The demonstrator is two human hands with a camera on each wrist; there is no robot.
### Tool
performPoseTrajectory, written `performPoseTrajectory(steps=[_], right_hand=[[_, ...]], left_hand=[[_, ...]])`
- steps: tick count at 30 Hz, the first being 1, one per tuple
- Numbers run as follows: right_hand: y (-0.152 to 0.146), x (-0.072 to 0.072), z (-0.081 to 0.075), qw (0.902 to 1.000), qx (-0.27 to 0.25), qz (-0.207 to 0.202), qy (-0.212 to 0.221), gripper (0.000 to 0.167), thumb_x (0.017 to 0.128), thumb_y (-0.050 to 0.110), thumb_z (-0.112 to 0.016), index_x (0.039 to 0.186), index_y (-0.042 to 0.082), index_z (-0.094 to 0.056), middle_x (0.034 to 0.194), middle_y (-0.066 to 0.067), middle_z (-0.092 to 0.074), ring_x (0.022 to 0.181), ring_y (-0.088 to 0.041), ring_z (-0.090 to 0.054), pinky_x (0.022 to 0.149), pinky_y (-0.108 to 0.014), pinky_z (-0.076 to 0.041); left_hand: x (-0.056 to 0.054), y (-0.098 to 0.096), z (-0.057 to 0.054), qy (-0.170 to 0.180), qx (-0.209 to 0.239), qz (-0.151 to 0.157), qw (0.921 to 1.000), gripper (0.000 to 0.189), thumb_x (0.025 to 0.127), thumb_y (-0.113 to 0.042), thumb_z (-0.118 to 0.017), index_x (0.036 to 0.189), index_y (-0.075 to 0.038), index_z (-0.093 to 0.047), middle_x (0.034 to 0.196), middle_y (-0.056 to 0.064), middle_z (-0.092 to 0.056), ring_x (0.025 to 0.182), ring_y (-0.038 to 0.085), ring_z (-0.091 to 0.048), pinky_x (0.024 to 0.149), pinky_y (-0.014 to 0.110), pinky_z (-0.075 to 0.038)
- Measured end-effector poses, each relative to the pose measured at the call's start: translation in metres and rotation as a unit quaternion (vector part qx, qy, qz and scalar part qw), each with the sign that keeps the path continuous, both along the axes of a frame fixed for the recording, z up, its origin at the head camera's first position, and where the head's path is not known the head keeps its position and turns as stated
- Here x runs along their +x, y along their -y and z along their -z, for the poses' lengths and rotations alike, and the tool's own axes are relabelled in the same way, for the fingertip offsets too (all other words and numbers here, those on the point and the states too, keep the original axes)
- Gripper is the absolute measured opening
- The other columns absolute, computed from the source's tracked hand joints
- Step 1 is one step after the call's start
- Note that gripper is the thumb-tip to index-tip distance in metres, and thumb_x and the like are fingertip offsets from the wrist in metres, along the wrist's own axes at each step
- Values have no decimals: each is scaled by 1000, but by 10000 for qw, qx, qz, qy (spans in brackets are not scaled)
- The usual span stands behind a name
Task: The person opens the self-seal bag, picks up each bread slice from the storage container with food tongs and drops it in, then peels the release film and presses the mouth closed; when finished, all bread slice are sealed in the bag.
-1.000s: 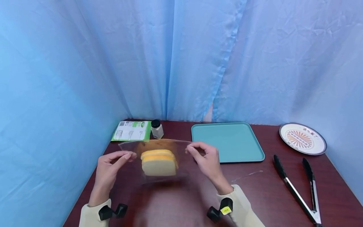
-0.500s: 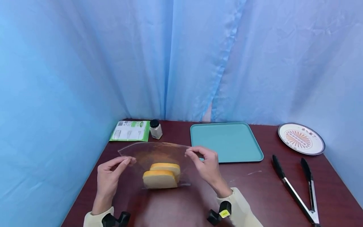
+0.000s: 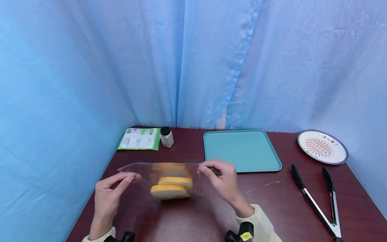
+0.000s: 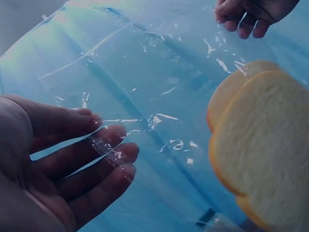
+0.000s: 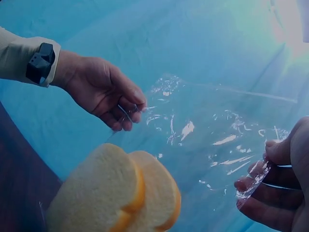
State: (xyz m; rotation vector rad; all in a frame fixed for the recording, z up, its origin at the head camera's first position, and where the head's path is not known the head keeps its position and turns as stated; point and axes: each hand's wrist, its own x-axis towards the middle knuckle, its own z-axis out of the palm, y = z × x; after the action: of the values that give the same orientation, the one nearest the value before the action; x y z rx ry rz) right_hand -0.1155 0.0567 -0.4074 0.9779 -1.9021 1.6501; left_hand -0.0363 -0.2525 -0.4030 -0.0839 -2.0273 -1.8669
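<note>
Two slices of bread (image 3: pixel 170 191), pale with orange-yellow crusts, overlap each other inside a clear plastic bag (image 5: pixel 207 125). The left hand (image 3: pixel 106 195) pinches the bag's left side between thumb and fingertips. On the opposite side, the right hand (image 3: pixel 223 179) pinches the film in the same way, so the upper edge stretches between the two hands. The bag is raised over the table, with the bread low in its middle. In the left wrist view, crumpled film lies across the fingers (image 4: pixel 113 179). The right wrist view shows both slices face on.
A teal tray (image 3: pixel 242 151) lies beyond the right hand. Black-tipped tongs (image 3: pixel 317 205) lie spread at the right, below a patterned plate (image 3: pixel 338 154). At the back left are a green-and-white packet (image 3: pixel 137 143) and a black-lidded jar (image 3: pixel 167 138). A thin clear strip (image 3: pixel 263 187) lies on the table.
The bag's upper edge and both hands have come lower, the left hand also shifting outward. Inside the bag the slices have moved down and fanned apart, tilting flatter.
</note>
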Motion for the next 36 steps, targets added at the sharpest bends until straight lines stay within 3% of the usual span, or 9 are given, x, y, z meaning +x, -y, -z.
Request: performPoseTrajectory(steps=[5, 8, 11, 14, 16, 19, 24, 29, 36], right_hand=[[-4, 22, -8, 9991, 9, -399, 171, 22, 86, -13, -66, 87, 8, -73, 76, -8, -71, 67, -6, -66, 55, -17, -51], [-5, 36, -11, 9967, -56, -738, 320, 22, 86, -15, -65, 87, 6, -72, 76, -10, -72, 65, -12, -67, 57, -19, -54], [-6, 52, -14, 9871, -252, -1400, 735, 20, 87, -17, -61, 90, 0, -70, 76, -18, -71, 66, -14, -70, 57, -25, -57], [-5, 62, -13, 9619, -530, -2160, 1591, 11, 92, -15, -56, 92, -10, -66, 76, -29, -67, 68, -11, -72, 56, -35, -59], [-3, 59, -9, 9412, -633, -2308, 2386, 10, 94, -9, -56, 94, -17, -63, 75, -28, -69, 68, -8, -72, 55, -39, -59], [2, 37, 8, 9057, -694, -2032, 3656, 26, 95, 1, -60, 99, -25, -58, 73, -13, -72, 68, -8, -72, 55, -36, -59], [17, -20, 57, 8610, -510, -978, 4964, 29, 94, 5, -64, 107, -21, -60, 74, 3, -69, 64, -9, -70, 58, -28, -59], [31, -59, 98, 8609, 89, -190, 5083, 18, 94, 5, -65, 100, -12, -67, 74, -7, -72, 59, -10, -69, 58, -31, -59], [37, -78, 123, 8730, 632, 226, 4830, 14, 94, 2, -62, 93, -9, -69, 76, -13, -71, 55, -10, -65, 55, -32, -58]], left_hand=[[22, 5, -6, -54, -201, 270, 9994, 17, 93, 13, -57, 105, 24, -63, 94, -7, -78, 91, 11, -73, 84, 33, -58], [34, 12, -6, -492, -228, 692, 9961, 18, 92, 18, -53, 105, 20, -66, 98, -2, -78, 89, 13, -73, 79, 33, -58], [39, 22, -2, -1229, 291, 1493, 9807, 30, 90, 28, -43, 108, 20, -65, 103, 8, -76, 87, 18, -72, 72, 35, -57], [38, 30, 3, -1553, 848, 2265, 9578, 44, 86, 35, -35, 113, 18, -65, 108, 14, -75, 88, 20, -73, 65, 35, -56], [32, 34, 7, -1169, 1149, 2561, 9526, 49, 89, 33, -32, 114, 12, -68, 104, 12, -77, 85, 16, -74, 61, 32, -56], [11, 36, 16, -13, 1511, 2707, 9507, 48, 95, 23, -35, 107, -2, -75, 92, 3, -77, 74, 9, -73, 58, 24, -57], [-41, 39, 59, 1652, 1965, 2652, 9294, 35, 101, 6, -44, 98, -9, -76, 83, -3, -74, 68, 5, -70, 58, 20, -56], [-79, 41, 95, 2624, 1046, 1955, 9391, 20, 101, -4, -52, 94, -4, -71, 74, -1, -73, 63, 8, -70, 56, 21, -55], [-110, 38, 109, 3191, -205, 1236, 9394, 21, 95, -6, -62, 105, 12, -67, 75, -1, -72, 65, 9, -68, 61, 27, -57]])
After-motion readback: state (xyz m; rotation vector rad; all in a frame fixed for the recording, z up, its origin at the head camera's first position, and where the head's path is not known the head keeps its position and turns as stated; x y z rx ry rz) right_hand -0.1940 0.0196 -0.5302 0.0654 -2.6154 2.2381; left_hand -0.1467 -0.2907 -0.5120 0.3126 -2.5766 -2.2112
